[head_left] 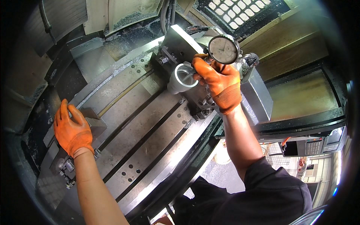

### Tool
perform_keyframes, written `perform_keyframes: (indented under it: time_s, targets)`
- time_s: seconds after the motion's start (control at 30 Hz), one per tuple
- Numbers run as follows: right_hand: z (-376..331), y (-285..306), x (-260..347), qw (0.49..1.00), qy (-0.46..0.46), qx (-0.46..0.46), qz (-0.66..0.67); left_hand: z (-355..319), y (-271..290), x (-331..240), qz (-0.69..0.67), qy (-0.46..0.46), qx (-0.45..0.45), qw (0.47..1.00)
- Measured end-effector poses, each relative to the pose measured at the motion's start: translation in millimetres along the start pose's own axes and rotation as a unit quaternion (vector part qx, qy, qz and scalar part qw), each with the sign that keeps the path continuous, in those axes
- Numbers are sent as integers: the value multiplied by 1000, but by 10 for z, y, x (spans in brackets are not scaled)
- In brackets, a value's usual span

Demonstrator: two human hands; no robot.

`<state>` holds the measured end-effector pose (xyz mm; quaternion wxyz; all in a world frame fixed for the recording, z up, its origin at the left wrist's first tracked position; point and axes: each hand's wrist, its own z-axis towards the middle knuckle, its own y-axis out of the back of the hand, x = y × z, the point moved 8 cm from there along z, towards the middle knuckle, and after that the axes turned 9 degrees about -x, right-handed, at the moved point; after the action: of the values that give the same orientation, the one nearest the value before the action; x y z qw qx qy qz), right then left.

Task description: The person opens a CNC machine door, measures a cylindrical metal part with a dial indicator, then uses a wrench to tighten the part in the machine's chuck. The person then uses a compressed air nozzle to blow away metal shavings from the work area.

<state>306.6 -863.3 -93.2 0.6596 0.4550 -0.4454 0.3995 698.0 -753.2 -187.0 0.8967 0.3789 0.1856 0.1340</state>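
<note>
Right hand (218, 79) grips dial bore gauge (223, 49), metal sleeve (175, 84) beside its fingertips: bore-checking, apparently, wanting steadiness; left hand (73, 126) loosely outstretched

This is a machine shop, seen at the work area of a metal-cutting machine. A heavy metal table (157, 142) with long parallel slots and rows of holes fills the middle, with a bolted fixture block (182, 42) standing on it. Grey chips (131, 18) litter the ledges of the stained enclosure walls (277, 42), cables (165, 17) run down one corner, and a round dial gauge (224, 49) is in use. Outside stands a control panel (314, 147) with rows of keys.
</note>
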Motion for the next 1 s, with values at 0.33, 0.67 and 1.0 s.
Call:
perform_keyframes:
  time_s: [0.33, 0.67, 1.0]
  targets:
    - [1, 253, 392, 998, 30, 2, 60, -52, 91, -25, -15, -10, -35, 999]
    - [-1028, 2307, 1894, 983, 170, -69, -20, 19, 226, -188, -110, -38, -46, 992]
    - [-2410, 4705, 2567, 984, 37, -92, 150, -1430, 3358, -3686, -679, -236, 172, 674]
